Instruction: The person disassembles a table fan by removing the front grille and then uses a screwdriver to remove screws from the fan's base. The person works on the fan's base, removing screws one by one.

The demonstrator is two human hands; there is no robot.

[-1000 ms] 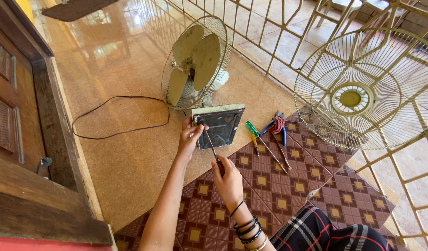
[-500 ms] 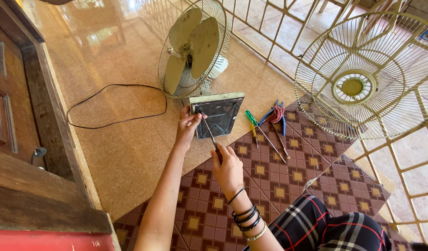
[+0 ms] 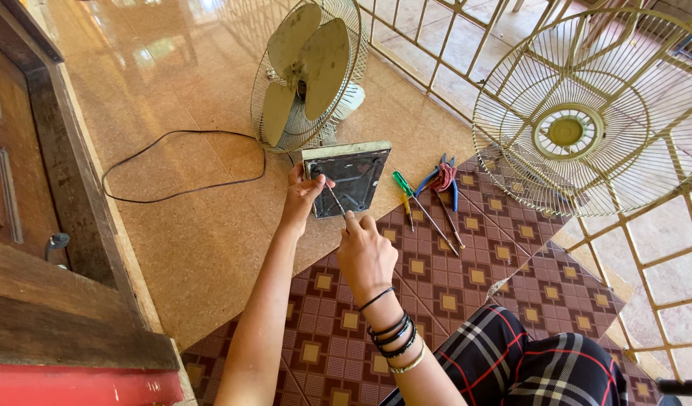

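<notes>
Two hands stay at the same spot across the last second, and little else has shifted beyond the view drifting a touch. That steadiness suggests the same fastening on the plate is being worked.

At the far left stands a dark wooden door frame [image 3: 68, 173], its edge closing off that side. A thin black power cord [image 3: 173, 162] loops over the tan tiled floor [image 3: 195, 248] between the frame and the dusty beige fan with its rear wire cage [image 3: 305, 75], which stands at the far end.

The left hand [image 3: 301, 194] is closed on the left edge of the dark square metal base plate [image 3: 357, 177], which leans tilted against the foot of the fan. The right hand [image 3: 365, 256], nearer, grips a slim screwdriver with a thin steel shaft [image 3: 335, 201], whose tip meets the plate's face near its upper left.

Just right of the plate, on the brown patterned mat [image 3: 436, 278], lie a green-handled screwdriver [image 3: 402, 184], a small yellow-handled screwdriver [image 3: 408, 204] and blue-and-red-handled pliers [image 3: 441, 180], close together but apart from the plate. Further right, the detached round cream wire fan guard [image 3: 587, 113] leans at the cream metal railing [image 3: 436, 45], which bounds the far and right sides.

Open room lies mostly on the bare floor left of the arms; the tools crowd the right, so a wide sweep of the right elbow could, I judge, knock them.
</notes>
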